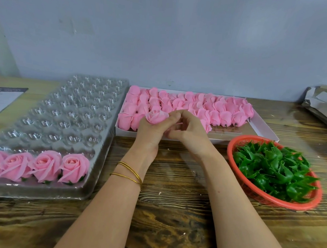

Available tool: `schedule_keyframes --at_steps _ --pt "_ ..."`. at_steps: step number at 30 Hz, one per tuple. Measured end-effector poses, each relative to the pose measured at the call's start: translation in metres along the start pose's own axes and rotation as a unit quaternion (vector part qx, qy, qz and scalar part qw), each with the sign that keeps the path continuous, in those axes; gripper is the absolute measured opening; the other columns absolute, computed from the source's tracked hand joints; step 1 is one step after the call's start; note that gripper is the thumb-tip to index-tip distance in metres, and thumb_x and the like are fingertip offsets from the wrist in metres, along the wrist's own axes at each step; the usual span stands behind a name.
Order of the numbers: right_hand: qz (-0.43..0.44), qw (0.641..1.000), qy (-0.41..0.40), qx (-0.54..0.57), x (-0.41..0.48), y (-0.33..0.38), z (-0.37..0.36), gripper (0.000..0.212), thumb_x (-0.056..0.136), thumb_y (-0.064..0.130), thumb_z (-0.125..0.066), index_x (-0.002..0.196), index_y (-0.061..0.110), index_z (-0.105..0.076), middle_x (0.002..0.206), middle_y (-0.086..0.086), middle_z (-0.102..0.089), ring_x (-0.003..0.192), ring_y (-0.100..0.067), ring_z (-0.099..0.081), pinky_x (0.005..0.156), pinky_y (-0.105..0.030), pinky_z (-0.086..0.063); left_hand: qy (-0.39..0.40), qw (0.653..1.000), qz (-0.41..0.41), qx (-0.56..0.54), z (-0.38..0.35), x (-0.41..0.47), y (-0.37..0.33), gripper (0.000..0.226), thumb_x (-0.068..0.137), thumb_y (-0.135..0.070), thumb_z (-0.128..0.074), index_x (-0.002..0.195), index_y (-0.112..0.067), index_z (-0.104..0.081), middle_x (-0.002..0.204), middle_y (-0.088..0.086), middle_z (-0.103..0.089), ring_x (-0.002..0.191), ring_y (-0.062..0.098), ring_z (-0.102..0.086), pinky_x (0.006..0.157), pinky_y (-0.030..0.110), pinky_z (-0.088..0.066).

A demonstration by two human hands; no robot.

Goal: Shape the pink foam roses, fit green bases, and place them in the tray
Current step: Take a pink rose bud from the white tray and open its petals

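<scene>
1. One rose, frame centre, gripped in curled left hand fingers: hold loosely at its base.
2. Tease outer petals with right hand fingers, curled alongside; grip unclear.
3. Avoid crushing the soft foam.

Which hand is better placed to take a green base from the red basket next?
Probably the right hand: the red basket lies on its side, and the left hand grips the rose from below.
</scene>
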State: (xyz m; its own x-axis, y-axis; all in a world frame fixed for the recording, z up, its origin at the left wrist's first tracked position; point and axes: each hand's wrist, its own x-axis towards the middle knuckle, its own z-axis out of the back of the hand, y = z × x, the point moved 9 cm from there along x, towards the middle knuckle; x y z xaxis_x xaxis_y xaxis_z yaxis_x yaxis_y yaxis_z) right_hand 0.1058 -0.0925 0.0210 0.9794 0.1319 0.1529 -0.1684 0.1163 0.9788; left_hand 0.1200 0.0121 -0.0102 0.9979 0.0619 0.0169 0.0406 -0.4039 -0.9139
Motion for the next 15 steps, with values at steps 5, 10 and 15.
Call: schedule_keyframes --at_steps 5,10,15 --pt "0.016 1.0 -0.006 -0.02 0.0012 0.0009 -0.0005 0.049 0.068 -0.015 -0.074 0.108 0.009 -0.059 0.093 -0.013 -0.062 0.083 -0.017 -0.059 0.079 -0.03 -0.053 -0.002 1.0 -0.004 -0.007 0.0005 0.0016 0.0009 0.006 0.08 -0.01 -0.078 0.077 -0.014 -0.077 0.079 0.006 -0.076 0.076 0.016 -0.073 0.062 0.027 -0.056" --pt "0.008 0.999 -0.004 0.031 -0.0018 0.0017 -0.0021 0.058 0.07 -0.011 -0.077 0.122 0.007 -0.058 0.108 -0.023 -0.067 0.093 -0.021 -0.064 0.088 -0.034 -0.055 0.027 0.999 0.003 -0.022 -0.0029 0.0014 -0.0005 0.009 0.075 -0.018 -0.077 0.082 -0.012 -0.076 0.084 0.01 -0.074 0.087 0.024 -0.071 0.086 0.043 -0.057" --pt "0.01 1.0 -0.004 0.028 -0.0022 0.0033 -0.0013 0.058 0.071 -0.011 -0.076 0.123 0.008 -0.057 0.083 -0.006 -0.059 0.08 -0.012 -0.059 0.074 -0.018 -0.052 0.014 1.0 -0.006 -0.006 -0.0036 -0.0005 -0.0027 0.005 0.075 -0.02 -0.075 0.076 -0.015 -0.076 0.08 0.008 -0.073 0.087 0.023 -0.071 0.093 0.049 -0.054"
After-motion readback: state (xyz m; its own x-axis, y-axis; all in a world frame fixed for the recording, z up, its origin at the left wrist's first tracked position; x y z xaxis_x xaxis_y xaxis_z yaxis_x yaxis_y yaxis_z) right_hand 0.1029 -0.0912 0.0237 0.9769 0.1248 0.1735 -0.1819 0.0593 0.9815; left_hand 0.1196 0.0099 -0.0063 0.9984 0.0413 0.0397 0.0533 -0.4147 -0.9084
